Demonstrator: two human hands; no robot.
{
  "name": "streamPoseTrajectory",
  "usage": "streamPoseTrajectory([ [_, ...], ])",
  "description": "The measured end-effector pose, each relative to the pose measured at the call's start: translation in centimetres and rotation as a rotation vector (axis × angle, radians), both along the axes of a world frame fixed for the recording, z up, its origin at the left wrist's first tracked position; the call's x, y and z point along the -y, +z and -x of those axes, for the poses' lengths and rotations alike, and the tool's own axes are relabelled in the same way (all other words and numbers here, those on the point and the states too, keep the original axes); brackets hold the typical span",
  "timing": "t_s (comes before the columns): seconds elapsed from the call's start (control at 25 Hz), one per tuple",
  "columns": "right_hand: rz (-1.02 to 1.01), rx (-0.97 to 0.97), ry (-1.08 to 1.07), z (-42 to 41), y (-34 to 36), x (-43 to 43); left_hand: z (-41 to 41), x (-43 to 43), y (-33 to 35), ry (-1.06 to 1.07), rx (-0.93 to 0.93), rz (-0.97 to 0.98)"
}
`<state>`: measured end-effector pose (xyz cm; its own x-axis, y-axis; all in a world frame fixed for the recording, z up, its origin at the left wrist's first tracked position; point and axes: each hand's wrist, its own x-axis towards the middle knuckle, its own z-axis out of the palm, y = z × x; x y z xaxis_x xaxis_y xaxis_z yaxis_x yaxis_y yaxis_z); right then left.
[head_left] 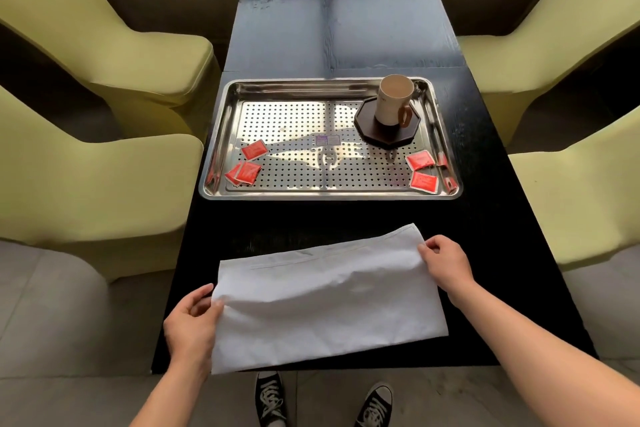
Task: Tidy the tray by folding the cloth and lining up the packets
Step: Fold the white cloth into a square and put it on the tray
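Note:
A white cloth (325,298) lies folded in a long band on the black table (346,24), near its front edge. My left hand (190,322) pinches the cloth's left end. My right hand (445,262) grips its far right corner. Beyond the cloth sits a perforated steel tray (294,118). Red packets lie scattered in it: one (254,150) at the left, two overlapping (244,173) below it, and two at the right (420,160) (424,182). Smaller red pieces (446,172) rest against the tray's right rim.
A beige mug (393,100) stands on a dark octagonal coaster (388,132) in the tray's far right corner. Yellow-green chairs (104,163) (571,45) flank both sides of the table. My two sneakers (270,399) show below the table edge.

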<state>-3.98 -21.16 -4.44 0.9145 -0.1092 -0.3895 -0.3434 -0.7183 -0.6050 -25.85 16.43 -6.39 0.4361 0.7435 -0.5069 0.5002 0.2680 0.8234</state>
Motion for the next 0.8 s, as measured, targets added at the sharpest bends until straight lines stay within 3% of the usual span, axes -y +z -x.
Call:
streamPoseTrajectory([
  [0.12,0.091,-0.083,0.034,-0.2,-0.7,0.0,-0.9,0.7,-0.1,-0.077,-0.109,-0.055],
  [0.28,0.086,-0.115,0.072,0.3,-1.9,0.6,-2.2,-0.1,0.2,0.055,-0.159,0.198],
  [0.48,-0.052,-0.003,-0.007,0.1,-2.5,0.8,-3.6,-0.8,1.2,-0.002,-0.115,0.029],
  [0.68,-0.026,0.002,-0.003,-0.3,-3.2,0.2,-2.9,-0.5,0.0,-0.055,-0.364,-0.125],
  [0.8,0.036,0.037,-0.011,0.5,-3.0,0.4,-2.2,0.1,0.4,-0.151,-0.417,-0.184],
])
